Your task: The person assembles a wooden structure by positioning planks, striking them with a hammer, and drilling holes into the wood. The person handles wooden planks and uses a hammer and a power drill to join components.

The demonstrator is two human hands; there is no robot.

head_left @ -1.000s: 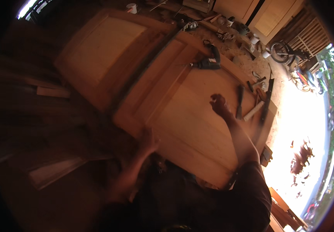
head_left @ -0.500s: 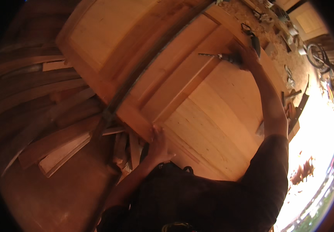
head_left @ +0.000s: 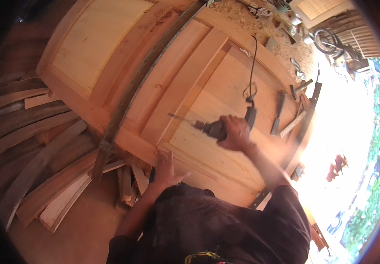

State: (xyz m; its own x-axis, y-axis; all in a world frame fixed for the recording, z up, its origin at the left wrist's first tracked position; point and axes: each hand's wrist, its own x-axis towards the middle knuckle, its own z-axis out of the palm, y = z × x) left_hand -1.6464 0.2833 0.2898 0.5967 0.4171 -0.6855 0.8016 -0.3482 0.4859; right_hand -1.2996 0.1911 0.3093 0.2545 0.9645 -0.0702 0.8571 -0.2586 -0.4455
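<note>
A large panelled wooden door (head_left: 185, 94) lies flat in front of me. My right hand (head_left: 236, 133) is closed round a corded power drill (head_left: 216, 129) above the door's middle. Its long bit points left toward a frame piece, and its cord runs up and away over the panel. I cannot tell whether the bit touches the wood. My left hand (head_left: 165, 170) rests at the door's near edge, fingers stretched out along the frame, holding nothing. A long metal bar clamp (head_left: 141, 79) lies across the door to the left of the drill.
On the door's right part lie a chisel (head_left: 278, 113), a hammer (head_left: 301, 89) and wood strips (head_left: 292, 124). Stacked boards (head_left: 40, 114) fill the left side, with offcuts (head_left: 130, 185) below. Shavings (head_left: 236, 17) cover the ground beyond, where a wheel (head_left: 325, 40) stands farther off.
My right hand has brought the drill from the far side of the door nearer to me and to the left. My left hand stays at the near edge. The view has shifted right.
</note>
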